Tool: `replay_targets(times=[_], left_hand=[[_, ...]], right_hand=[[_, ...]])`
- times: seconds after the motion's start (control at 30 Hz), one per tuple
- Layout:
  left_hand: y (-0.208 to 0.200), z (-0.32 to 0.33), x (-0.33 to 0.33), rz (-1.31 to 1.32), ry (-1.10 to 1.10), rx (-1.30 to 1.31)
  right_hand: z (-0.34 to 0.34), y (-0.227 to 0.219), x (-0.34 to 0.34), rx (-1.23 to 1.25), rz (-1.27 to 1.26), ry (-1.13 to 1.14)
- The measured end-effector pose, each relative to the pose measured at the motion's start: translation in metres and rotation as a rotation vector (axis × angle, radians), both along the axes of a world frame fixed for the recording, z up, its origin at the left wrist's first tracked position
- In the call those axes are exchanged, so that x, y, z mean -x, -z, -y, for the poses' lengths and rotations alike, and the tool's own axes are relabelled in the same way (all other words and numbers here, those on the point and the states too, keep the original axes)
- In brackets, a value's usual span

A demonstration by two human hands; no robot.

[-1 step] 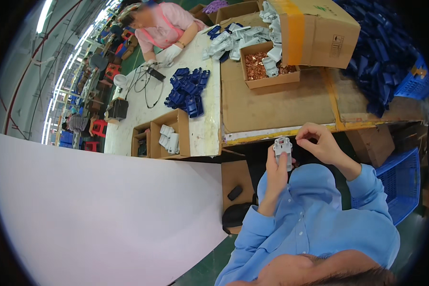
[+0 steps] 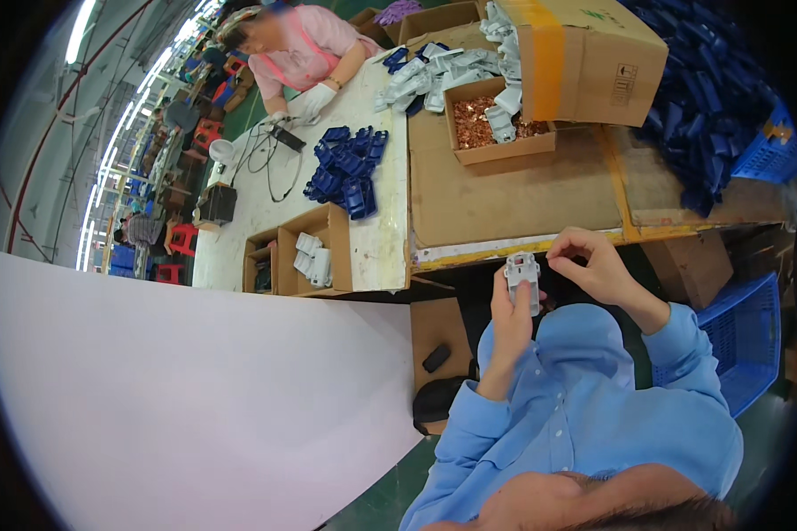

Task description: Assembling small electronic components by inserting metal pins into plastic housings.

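Above my lap, my left hand is closed round a light grey plastic housing, thumb lying along its face. The housing is held upright, its end with a square opening pointing toward the table. Just right of it, apart from the housing, my right hand has thumb and forefinger pinched together; anything between the fingertips is too small to make out. On the table ahead, an open carton holds many small copper-coloured metal pieces, with a few grey housings lying on top of them.
A large cardboard box lies beyond the carton, beside a heap of dark blue plastic parts. More blue parts lie left, near a gloved co-worker. A divided carton holds grey housings. A blue crate stands at my right.
Almost nothing differs. The housing and my hands appear shifted very slightly left, together with the whole view.
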State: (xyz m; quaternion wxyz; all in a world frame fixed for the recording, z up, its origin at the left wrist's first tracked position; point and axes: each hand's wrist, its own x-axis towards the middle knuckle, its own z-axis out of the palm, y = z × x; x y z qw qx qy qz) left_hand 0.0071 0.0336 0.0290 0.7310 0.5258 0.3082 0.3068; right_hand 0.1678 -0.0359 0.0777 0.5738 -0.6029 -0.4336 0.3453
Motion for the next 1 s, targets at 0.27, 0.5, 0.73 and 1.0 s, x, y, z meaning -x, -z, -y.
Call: replay_targets(times=[0.27,0.5,0.73,1.0], left_hand=[[-0.025,-0.027,-0.008,-0.004,-0.019,-0.076],[-0.031,-0.03,-0.014,-0.097,-0.035,-0.241],[-0.031,-0.033,-0.016,-0.115,0.021,-0.299],[-0.031,-0.039,-0.018,-0.191,0.031,-0.306]], right_hand=[[-0.025,-0.025,0.012,0.051,0.084,-0.002],[-0.041,-0.01,0.014,-0.084,0.36,0.027],[-0.05,-0.007,0.014,0.0,0.506,0.046],[-0.057,-0.009,0.008,0.033,0.372,0.071]])
